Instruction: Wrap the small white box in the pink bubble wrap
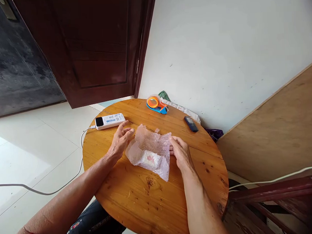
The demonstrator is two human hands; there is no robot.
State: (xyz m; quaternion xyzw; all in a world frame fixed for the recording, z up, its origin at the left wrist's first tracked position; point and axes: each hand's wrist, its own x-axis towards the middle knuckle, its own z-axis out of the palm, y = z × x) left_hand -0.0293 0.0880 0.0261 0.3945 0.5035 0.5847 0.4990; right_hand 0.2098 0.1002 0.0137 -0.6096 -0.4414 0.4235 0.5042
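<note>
A sheet of clear bubble wrap (153, 141) lies partly unfolded on the round wooden table (138, 192). On its lower part rests a small white item (150, 159) with a red mark, seen through or within the plastic. My right hand (180, 150) pinches the wrap's upper right edge between thumb and fingers. To the left of the wrap, my left hand (121, 138) is open, its fingers apart and curved toward the wrap's upper left side, with nothing in it.
A white power bank (111, 121) with a cable is at the table's left edge. An orange and blue tape dispenser (157, 104) stands at the back, and a dark blue object (191, 124), partly pixelated, lies at the right. Beyond are a wall and a door.
</note>
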